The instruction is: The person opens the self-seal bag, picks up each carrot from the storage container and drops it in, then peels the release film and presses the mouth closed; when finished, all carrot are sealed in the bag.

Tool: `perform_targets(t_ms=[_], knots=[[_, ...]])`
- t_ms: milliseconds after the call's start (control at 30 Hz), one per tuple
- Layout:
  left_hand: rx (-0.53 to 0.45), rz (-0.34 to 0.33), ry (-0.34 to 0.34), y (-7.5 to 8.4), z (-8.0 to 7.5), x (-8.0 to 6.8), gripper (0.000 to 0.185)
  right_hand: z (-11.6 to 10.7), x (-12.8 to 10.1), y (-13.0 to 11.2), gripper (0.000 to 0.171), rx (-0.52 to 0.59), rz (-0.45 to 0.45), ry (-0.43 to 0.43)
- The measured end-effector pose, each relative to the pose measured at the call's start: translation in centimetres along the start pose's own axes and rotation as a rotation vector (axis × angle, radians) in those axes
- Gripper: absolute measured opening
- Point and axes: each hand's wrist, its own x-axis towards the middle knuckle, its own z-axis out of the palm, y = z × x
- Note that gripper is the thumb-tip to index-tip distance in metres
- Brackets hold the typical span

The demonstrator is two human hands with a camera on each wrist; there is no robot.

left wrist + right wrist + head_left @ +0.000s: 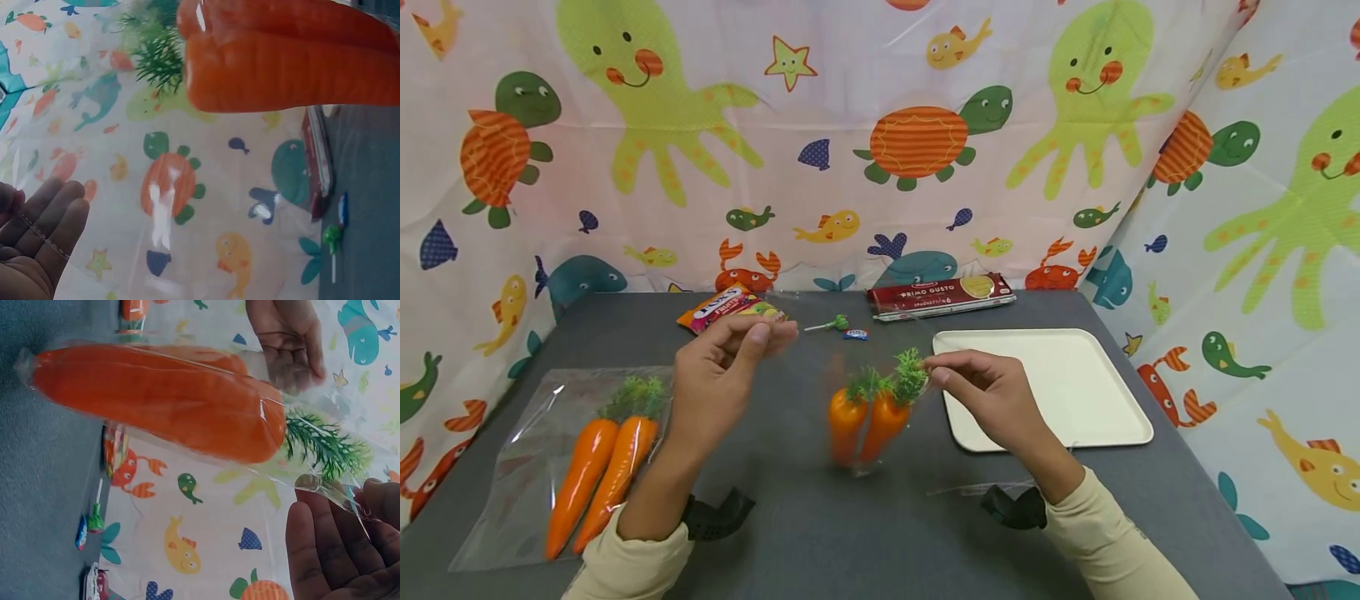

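Note:
Two orange carrots [883, 421] with green leafy tops [910, 375] hang in a clear plastic bag [25, 367] above the middle of the grey table. My left hand [718, 375] pinches one upper edge of this bag between thumb and fingers; the left wrist view shows the ridged edge running across the fingers [53, 219]. On the other side, my right hand [996, 400] pinches the opposite upper corner, beside the leaves. In the right wrist view the see-through film stretches between both hands, with the carrots' tips at its lower end.
Two larger carrots [591, 483] lie in another clear bag [497, 517] on the left. A white tray [1105, 392] lies right. Toward the back are a candy packet [726, 307], a green lollipop [838, 322], a small blue wrapped sweet [855, 334] and a spaghetti pack [936, 298].

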Motion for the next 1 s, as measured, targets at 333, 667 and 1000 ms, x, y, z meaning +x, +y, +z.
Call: perform_targets(t_ms=[333,667,1000], knots=[[-0.053,-0.060,-0.044,-1.5,0.9,-1.2,0.018,-0.6,0.7,-0.8,0.016,0.014,0.023,0.024],[-0.080,-0.092,-0.041,-2.4,1.8,-1.4,0.018,-1.1,0.9,-0.9,0.019,0.039,0.074,0.044],[-0.111,-0.093,-0.022,-2.9,1.8,-1.5,0.017,-1.2,1.3,-0.4,0.021,0.055,0.085,0.044]])
